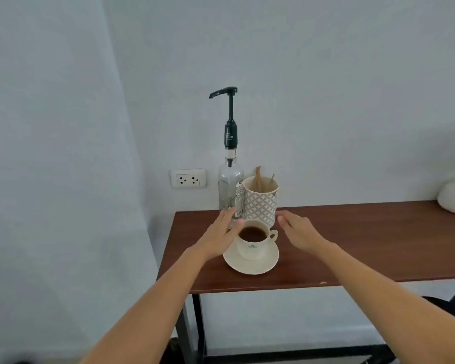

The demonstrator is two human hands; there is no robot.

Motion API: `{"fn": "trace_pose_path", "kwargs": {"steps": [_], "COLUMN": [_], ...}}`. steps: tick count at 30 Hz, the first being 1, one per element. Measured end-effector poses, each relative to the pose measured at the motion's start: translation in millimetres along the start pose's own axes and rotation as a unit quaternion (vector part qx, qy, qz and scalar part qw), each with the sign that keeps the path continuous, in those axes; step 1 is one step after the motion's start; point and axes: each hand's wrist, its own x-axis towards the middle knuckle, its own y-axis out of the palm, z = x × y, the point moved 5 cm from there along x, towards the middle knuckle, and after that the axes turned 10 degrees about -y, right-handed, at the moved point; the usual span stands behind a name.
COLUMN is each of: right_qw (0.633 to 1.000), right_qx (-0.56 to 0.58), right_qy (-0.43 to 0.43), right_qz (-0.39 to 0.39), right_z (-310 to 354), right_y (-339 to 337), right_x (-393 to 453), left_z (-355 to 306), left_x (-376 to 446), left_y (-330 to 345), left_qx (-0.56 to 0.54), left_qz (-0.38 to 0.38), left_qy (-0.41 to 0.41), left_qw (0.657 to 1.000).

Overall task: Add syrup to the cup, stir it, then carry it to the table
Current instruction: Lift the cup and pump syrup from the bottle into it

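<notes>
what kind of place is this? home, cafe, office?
Probably a small coffee corner in a home or office; hard to say which. A pump syrup bottle and a patterned holder of wooden stir sticks stand against a plain wall by a socket, behind a cup of coffee on a wooden desk.

Cup point(252, 245) and saucer point(250, 264): smooth, glossy cream ceramic. Behind the cup, syrup bottle point(230, 190): clear glass with a paper label and a black plastic pump point(229, 116). Right of the bottle, patterned holder point(260, 203), matt, containing wooden stir sticks point(259, 177). Table point(365, 240): dark wood-look top, smooth, low sheen; black metal legs.
</notes>
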Motion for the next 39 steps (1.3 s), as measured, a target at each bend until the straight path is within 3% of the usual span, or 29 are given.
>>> {"fn": "trace_pose_path", "kwargs": {"steps": [5, 10, 14, 17, 25, 28, 33, 39], "right_qw": [0.997, 0.987, 0.983, 0.981, 0.964, 0.96, 0.951, 0.928], "right_qx": [0.075, 0.156, 0.174, 0.176, 0.21, 0.231, 0.219, 0.337], "right_qy": [-0.012, -0.035, -0.051, -0.059, -0.141, -0.151, -0.179, -0.118], "right_qz": [0.005, 0.017, 0.033, 0.05, 0.083, 0.037, -0.122, -0.106], "right_z": [-7, -14, -18, -13, 53, 82, 140, 203], "right_y": [26, 31, 30, 23, -26, -55, -113, -131], "right_x": [6, 13, 18, 26, 56, 80, 133, 195], "left_z": [7, 15, 16, 9, -30, -51, -82, -105], "left_x": [2, 14, 15, 12, 1, 1, 9, 23], "left_y": [38, 57, 61, 53, -21, -62, -128, -182], "left_qx": [-0.094, -0.161, -0.147, -0.151, -0.149, -0.149, -0.156, -0.169], "left_qz": [0.02, -0.06, -0.152, -0.174, -0.225, -0.24, -0.27, -0.279], "left_qy": [-0.011, -0.025, -0.004, 0.016, 0.026, 0.028, 0.024, 0.01], "left_qw": [0.995, 0.985, 0.977, 0.973, 0.963, 0.959, 0.95, 0.945]}}
